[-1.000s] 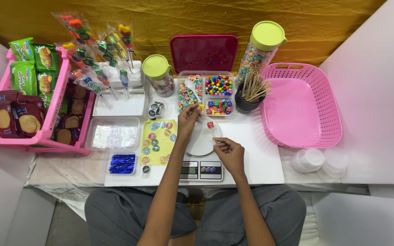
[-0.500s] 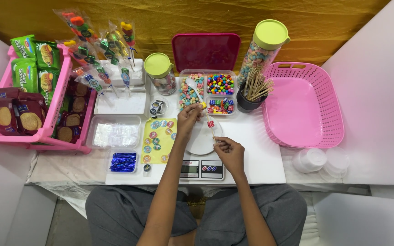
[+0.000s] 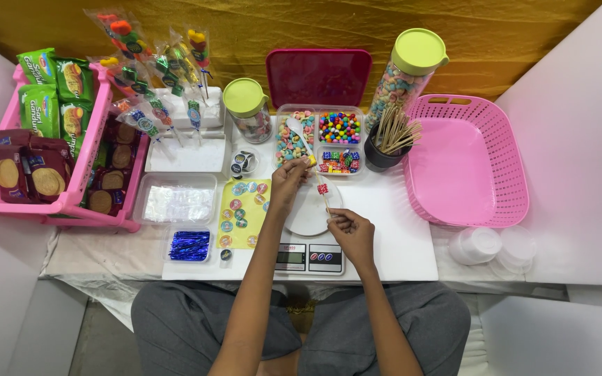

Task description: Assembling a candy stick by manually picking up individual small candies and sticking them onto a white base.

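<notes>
Over the white round plate (image 3: 308, 212) that sits on the small kitchen scale (image 3: 308, 256), the person's right hand (image 3: 352, 235) pinches a thin wooden skewer (image 3: 325, 202) with a red sweet (image 3: 322, 189) threaded near its tip. Their left hand (image 3: 287, 182) grips a small yellow sweet (image 3: 311, 161) between the fingertips, just beside the skewer's upper end and near the divided candy box (image 3: 318, 139).
</notes>
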